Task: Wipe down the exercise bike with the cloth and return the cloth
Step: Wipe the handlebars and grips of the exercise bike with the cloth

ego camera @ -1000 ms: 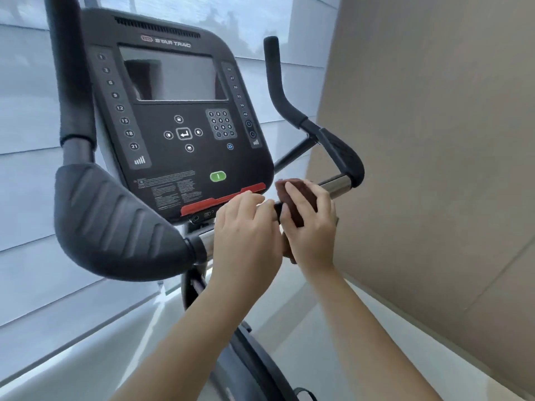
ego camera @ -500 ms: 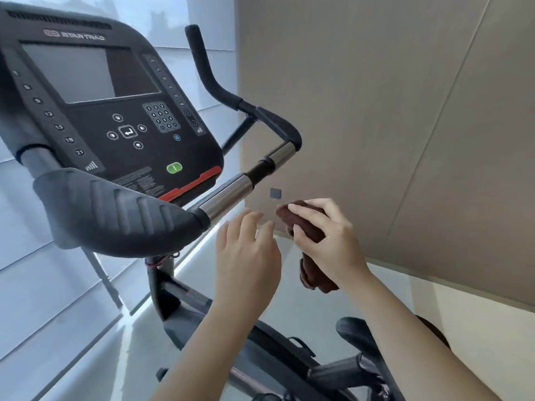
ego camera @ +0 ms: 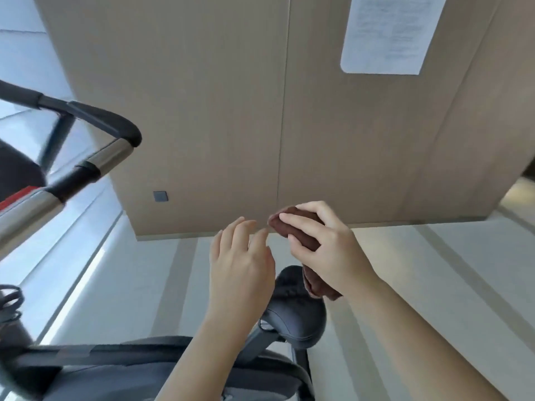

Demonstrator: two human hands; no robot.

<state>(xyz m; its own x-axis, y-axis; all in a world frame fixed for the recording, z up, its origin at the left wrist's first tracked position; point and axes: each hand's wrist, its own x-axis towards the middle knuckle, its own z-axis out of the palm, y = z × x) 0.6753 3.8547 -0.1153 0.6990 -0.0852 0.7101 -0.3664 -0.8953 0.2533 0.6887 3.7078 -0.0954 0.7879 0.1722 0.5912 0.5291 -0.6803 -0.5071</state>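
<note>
1. Your right hand (ego camera: 335, 253) has its grip closed round the brown cloth (ego camera: 285, 229). The fingers lie over the bunched top, and a tail hangs below the palm, just above the saddle (ego camera: 295, 314).
2. Bunching it this way probably keeps a firm pad ready for wiping instead of a loose flap. That is my reading, not something shown.
3. Your left hand (ego camera: 240, 267) holds nothing. Its grip is slack, with relaxed fingers whose tips sit just beside the cloth's upper end, above and left of the saddle. It looks placed to refold or take the cloth.
4. The cloth touches no part of the exercise bike (ego camera: 121, 354). The handlebar (ego camera: 111, 154), with its chrome section, sits well left of the saddle and higher, apart from both hands.
5. With the cloth directly over it, the saddle may be your next surface.
6. A white notice (ego camera: 385, 33) on the wall panel (ego camera: 202, 111), high above and right of the saddle, carries printed lines too blurred to read. No brand is legible on the bike.
</note>
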